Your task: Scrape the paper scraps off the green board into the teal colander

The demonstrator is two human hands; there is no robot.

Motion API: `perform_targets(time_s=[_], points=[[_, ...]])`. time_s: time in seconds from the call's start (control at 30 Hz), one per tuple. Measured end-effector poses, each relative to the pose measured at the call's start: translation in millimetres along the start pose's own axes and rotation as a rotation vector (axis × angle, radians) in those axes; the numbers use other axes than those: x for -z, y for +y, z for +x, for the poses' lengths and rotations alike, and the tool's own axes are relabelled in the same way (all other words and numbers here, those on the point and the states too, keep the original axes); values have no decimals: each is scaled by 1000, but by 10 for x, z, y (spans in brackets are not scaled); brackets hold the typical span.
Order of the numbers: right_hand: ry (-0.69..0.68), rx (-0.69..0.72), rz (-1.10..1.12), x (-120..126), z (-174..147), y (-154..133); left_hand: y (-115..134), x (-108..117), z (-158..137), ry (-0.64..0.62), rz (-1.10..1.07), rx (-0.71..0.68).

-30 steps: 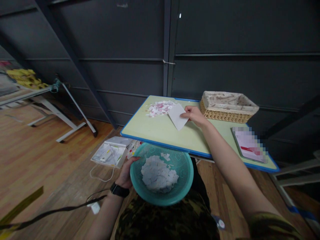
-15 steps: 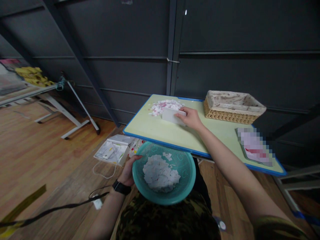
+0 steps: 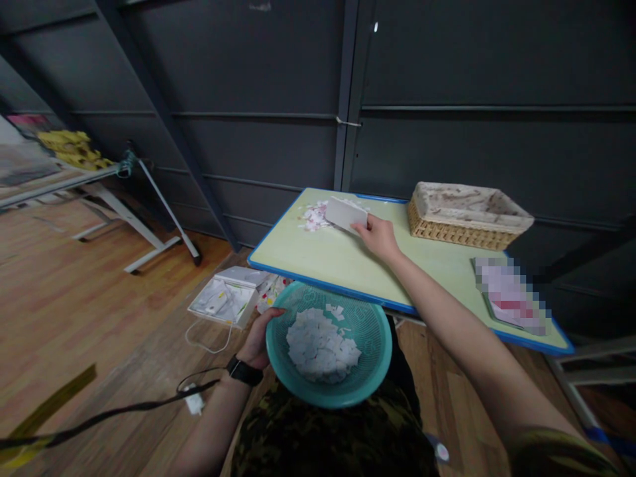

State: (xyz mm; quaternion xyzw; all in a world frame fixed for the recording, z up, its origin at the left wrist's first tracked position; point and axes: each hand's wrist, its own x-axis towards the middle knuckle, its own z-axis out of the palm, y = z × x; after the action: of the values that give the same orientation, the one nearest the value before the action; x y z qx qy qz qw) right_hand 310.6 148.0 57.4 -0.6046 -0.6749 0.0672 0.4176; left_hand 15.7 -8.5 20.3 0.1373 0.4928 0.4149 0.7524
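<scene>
My left hand (image 3: 259,338) grips the left rim of a green plastic colander (image 3: 278,351), thumb over the edge. Inside the colander lies a heap of small white paper pieces (image 3: 322,348). It sits just below the front edge of a pale green table (image 3: 318,255) with a blue border. Over that table my right hand (image 3: 380,237) pinches a flat white card (image 3: 346,213) by its right end. The card is tilted and partly covers a pile of white and pinkish paper scraps (image 3: 317,217).
A lined wicker basket (image 3: 462,228) stands at the table's back right. Nearer, a blurred-out flat object (image 3: 511,298) lies by the right edge. On the floor to the left are an open white box (image 3: 223,301) and a cable. A dark panelled wall (image 3: 258,79) rises behind.
My right hand has tilted the card and moved it slightly over the scraps, covering more of the pile. My left hand still holds the colander, and the view has shifted a little.
</scene>
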Motion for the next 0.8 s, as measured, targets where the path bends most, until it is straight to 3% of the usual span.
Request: perform_targets(time_s=[0.23,0.47,0.8], points=[[-67,65,-185,-23,0,-52,4,-2,-29,8,-8,19],[-49,78,-182,73,-25,-88,-28,0,-1,-13,-2,24],[-95,102,-364,13,-21,-99,-29,-10,-7,-3,-3,28]])
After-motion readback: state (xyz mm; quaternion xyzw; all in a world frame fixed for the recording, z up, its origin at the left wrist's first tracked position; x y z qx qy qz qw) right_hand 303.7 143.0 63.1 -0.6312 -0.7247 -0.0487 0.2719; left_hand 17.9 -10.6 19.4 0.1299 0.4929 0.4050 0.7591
